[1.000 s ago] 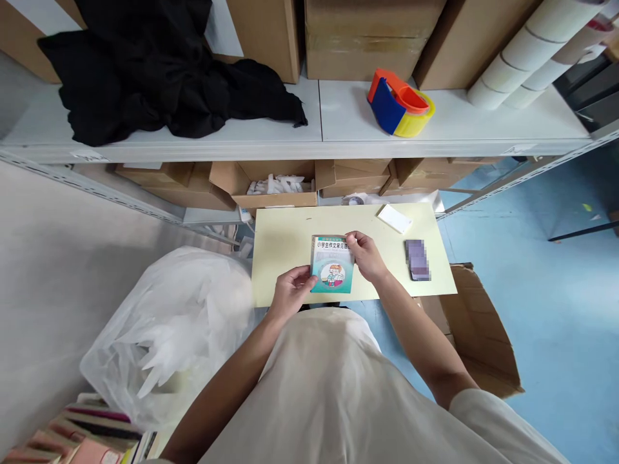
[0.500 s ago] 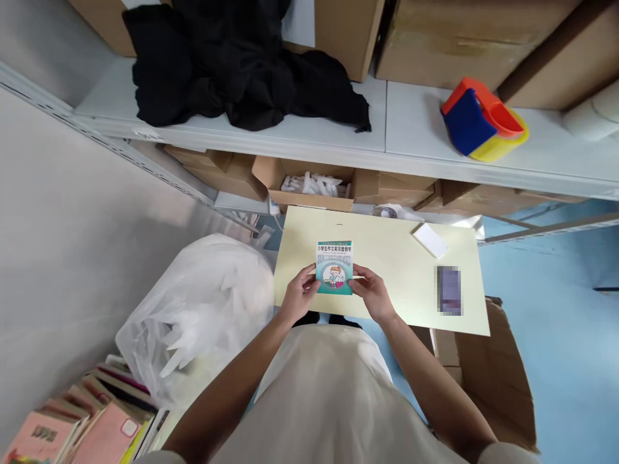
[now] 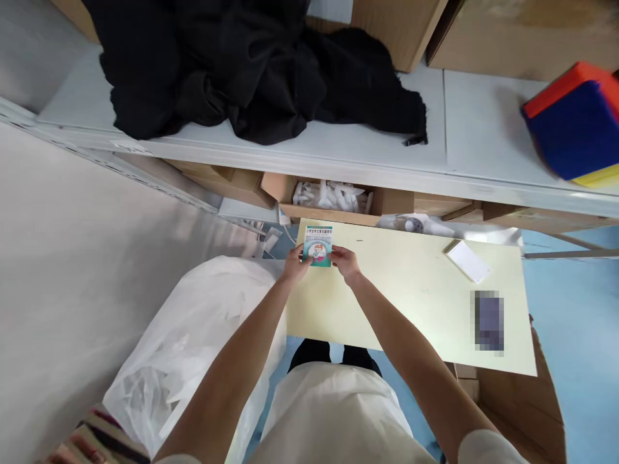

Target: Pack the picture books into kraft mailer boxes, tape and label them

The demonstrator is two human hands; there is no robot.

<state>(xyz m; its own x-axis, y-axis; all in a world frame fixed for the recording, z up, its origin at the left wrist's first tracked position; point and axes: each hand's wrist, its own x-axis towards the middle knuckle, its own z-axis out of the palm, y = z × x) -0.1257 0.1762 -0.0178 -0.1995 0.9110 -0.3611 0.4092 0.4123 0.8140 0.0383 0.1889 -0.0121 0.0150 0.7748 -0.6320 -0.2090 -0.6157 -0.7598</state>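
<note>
A small teal and white book (image 3: 318, 240) with a cartoon child on its cover is at the far left part of the pale yellow table (image 3: 387, 290). My left hand (image 3: 296, 263) grips its left edge, thumb on the cover. On the right edge, my right hand (image 3: 345, 260) closes its fingers on the same book. The cover faces up toward me. Whether the book rests on the tabletop or is just above it, I cannot tell.
A white box (image 3: 467, 260) and a blurred purple item (image 3: 489, 320) lie on the table's right. Behind stands a carton (image 3: 329, 214) of white pieces. Black cloth (image 3: 271, 84) lies on the shelf above. A large translucent plastic bag (image 3: 193, 335) is at left.
Both hands have carried the book forward and left, from the table's near edge to its far left corner. My arms are stretched out further, and the view has shifted.
</note>
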